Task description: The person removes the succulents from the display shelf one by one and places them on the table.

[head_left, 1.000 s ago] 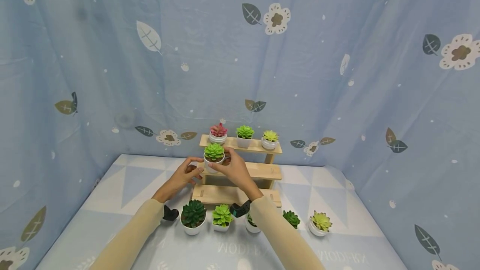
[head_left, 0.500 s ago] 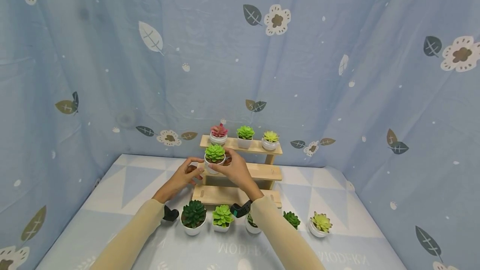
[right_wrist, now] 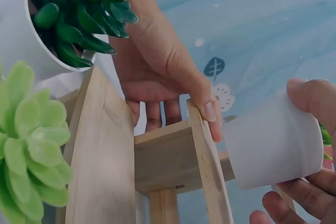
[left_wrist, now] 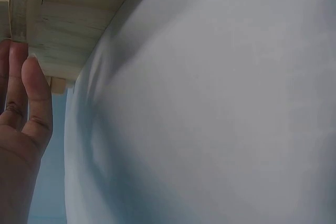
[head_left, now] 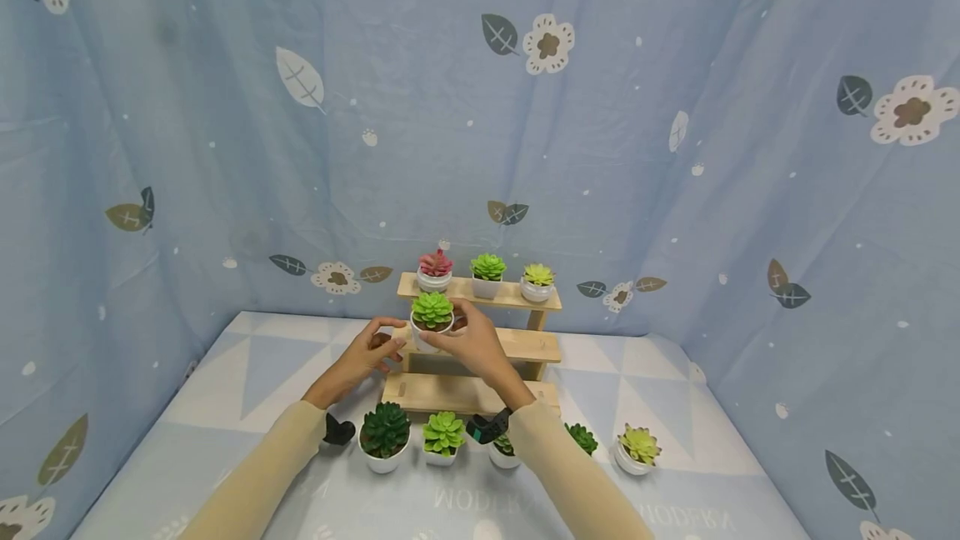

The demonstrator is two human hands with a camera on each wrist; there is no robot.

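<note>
A potted succulent (head_left: 432, 310) with bright green leaves is held by my right hand (head_left: 478, 350) over the left end of the wooden tiered plant stand (head_left: 529, 346). In the right wrist view, its white pot (right_wrist: 275, 140) is tilted between thumb and fingers, close to the stand's middle board. My left hand (head_left: 362, 365) grips the left end of that board, thumb at its edge and other fingers around the end. On the top tier stand a red succulent (head_left: 435, 269), a green one (head_left: 487, 275) and a yellow-green one (head_left: 537, 282).
In front of the stand are a dark green succulent (head_left: 385, 436), a light green one (head_left: 442, 437) and a yellow-green one (head_left: 637, 448). More pots there are partly covered by my right forearm. A patterned blue curtain (head_left: 420, 148) hangs behind the table.
The view shifts slightly. My right hand and the potted succulent barely move relative to the stand; my left hand stays at the board's end.
</note>
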